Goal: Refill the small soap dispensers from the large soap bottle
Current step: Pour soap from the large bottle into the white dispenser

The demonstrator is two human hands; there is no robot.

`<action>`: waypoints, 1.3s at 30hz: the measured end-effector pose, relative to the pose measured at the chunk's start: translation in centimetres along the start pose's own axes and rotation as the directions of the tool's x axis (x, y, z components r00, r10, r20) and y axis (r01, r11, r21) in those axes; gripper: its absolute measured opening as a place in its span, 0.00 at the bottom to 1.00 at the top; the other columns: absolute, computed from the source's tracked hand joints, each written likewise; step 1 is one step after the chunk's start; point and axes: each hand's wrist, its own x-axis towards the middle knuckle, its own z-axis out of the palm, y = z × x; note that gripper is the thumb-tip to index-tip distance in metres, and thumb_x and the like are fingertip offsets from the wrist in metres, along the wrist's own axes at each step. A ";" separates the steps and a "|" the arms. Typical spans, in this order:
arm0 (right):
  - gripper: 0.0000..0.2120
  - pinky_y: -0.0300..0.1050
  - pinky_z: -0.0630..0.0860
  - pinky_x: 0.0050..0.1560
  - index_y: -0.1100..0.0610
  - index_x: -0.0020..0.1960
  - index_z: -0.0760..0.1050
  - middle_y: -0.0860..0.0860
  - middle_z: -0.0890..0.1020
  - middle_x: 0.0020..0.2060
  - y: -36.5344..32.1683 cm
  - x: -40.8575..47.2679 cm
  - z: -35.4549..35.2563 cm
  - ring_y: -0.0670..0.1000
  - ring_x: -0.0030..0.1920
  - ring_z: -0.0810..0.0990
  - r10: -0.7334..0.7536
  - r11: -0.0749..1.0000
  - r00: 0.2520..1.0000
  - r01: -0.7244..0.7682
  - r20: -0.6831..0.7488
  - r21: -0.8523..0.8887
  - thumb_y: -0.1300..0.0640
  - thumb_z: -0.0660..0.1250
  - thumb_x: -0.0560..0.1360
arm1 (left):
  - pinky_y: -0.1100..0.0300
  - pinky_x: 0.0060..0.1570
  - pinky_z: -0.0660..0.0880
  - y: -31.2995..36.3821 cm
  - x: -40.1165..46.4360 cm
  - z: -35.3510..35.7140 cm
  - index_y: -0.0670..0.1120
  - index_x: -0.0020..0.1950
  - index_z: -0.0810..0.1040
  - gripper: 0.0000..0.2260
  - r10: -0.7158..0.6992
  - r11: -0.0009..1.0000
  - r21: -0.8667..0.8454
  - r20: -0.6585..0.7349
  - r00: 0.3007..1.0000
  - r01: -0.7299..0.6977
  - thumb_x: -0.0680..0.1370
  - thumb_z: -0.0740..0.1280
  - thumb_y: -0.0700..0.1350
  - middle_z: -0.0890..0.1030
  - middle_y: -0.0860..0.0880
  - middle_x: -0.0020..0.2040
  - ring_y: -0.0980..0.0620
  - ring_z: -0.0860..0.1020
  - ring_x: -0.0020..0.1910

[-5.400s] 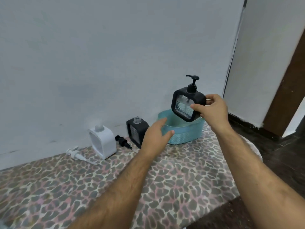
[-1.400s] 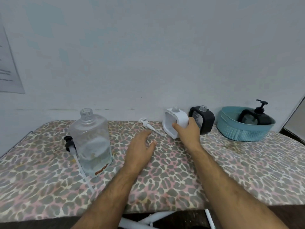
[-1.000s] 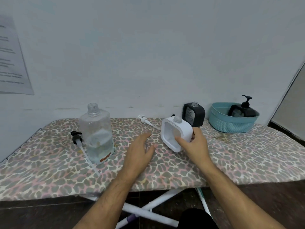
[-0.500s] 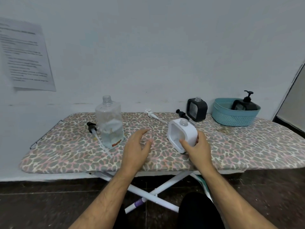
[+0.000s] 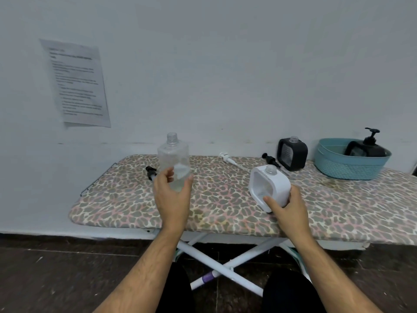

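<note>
Pour pending: right hand (image 5: pixel 287 207) grips uncapped white dispenser (image 5: pixel 269 187) at board's near edge; left hand (image 5: pixel 172 194) curls round large bottle (image 5: pixel 173 159), standing left; next, lift and tip accurately.

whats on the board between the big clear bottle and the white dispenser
Only bare leopard-print cover between the clear bottle and the white dispenser, in the head view.

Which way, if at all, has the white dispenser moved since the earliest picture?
Yes. The white dispenser has left its spot by the wall beside the black dispenser; the right hand now holds it nearer the board's front edge.
</note>
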 end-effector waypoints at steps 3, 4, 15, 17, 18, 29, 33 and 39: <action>0.29 0.54 0.84 0.38 0.46 0.65 0.65 0.46 0.76 0.56 0.2 0.1 0.0 0.54 0.48 0.83 -0.005 1.000 1.000 0.005 -0.009 -0.013 0.44 0.75 0.70 | 0.45 0.67 0.70 -0.4 1.7 -0.2 0.48 0.73 0.65 0.37 -0.060 0.998 0.035 -0.007 0.998 0.060 0.69 0.77 0.56 0.69 0.49 0.67 0.48 0.68 0.68; 0.29 0.53 0.84 0.37 0.47 0.66 0.65 0.47 0.76 0.56 0.1 0.1 0.1 0.54 0.48 0.83 -0.006 1.000 1.000 0.006 -0.012 -0.013 0.45 0.75 0.70 | 0.43 0.69 0.68 -0.6 2.3 -0.2 0.48 0.75 0.62 0.41 -0.087 0.995 0.058 0.012 0.996 0.086 0.69 0.77 0.57 0.67 0.48 0.70 0.47 0.66 0.71; 0.28 0.46 0.82 0.31 0.48 0.66 0.66 0.49 0.76 0.56 0.2 0.3 0.2 0.56 0.44 0.84 0.014 1.000 1.000 -0.014 0.005 0.000 0.47 0.75 0.71 | 0.45 0.71 0.67 -2.7 5.9 1.3 0.48 0.80 0.50 0.52 -0.233 0.966 -0.058 0.225 0.946 0.251 0.67 0.81 0.48 0.67 0.47 0.75 0.47 0.68 0.72; 0.28 0.44 0.81 0.30 0.49 0.66 0.66 0.49 0.76 0.55 0.2 0.3 0.1 0.56 0.44 0.84 0.011 1.000 1.000 -0.011 0.005 -0.001 0.48 0.75 0.72 | 0.44 0.69 0.69 -3.1 6.1 1.5 0.49 0.79 0.54 0.50 -0.214 0.971 -0.056 0.223 0.951 0.232 0.66 0.82 0.48 0.69 0.48 0.73 0.47 0.70 0.70; 0.27 0.45 0.82 0.30 0.49 0.66 0.66 0.48 0.75 0.55 0.2 0.3 0.1 0.55 0.44 0.84 0.011 1.000 1.000 -0.011 0.003 0.001 0.48 0.75 0.72 | 0.45 0.68 0.70 -3.3 6.2 1.5 0.50 0.78 0.57 0.49 -0.210 0.973 -0.050 0.221 0.952 0.226 0.65 0.82 0.49 0.71 0.48 0.71 0.47 0.71 0.68; 0.32 0.49 0.83 0.34 0.46 0.66 0.64 0.48 0.75 0.56 0.1 0.3 -0.1 0.54 0.46 0.84 0.030 0.999 0.999 -0.030 0.025 0.028 0.49 0.77 0.69 | 0.59 0.54 0.71 -1.0 4.6 2.4 0.49 0.65 0.70 0.31 -0.126 0.990 -0.017 0.278 0.952 0.137 0.66 0.81 0.47 0.76 0.52 0.59 0.52 0.75 0.57; 0.37 0.44 0.82 0.32 0.44 0.70 0.62 0.47 0.74 0.57 -0.5 0.4 -0.4 0.53 0.45 0.84 0.038 0.997 0.999 -0.040 0.034 0.063 0.52 0.78 0.68 | 0.61 0.53 0.71 1.3 3.5 3.1 0.49 0.69 0.70 0.36 -0.054 0.998 0.000 0.362 0.931 0.058 0.65 0.81 0.49 0.75 0.55 0.58 0.56 0.73 0.56; 0.27 0.36 0.78 0.29 0.51 0.65 0.71 0.49 0.78 0.54 -0.8 0.2 -1.0 0.47 0.46 0.81 0.043 0.997 0.999 -0.044 0.014 0.064 0.55 0.77 0.70 | 0.58 0.56 0.74 3.2 2.2 4.0 0.50 0.71 0.69 0.39 0.067 0.977 0.142 0.508 0.859 -0.160 0.64 0.81 0.55 0.78 0.52 0.63 0.53 0.77 0.59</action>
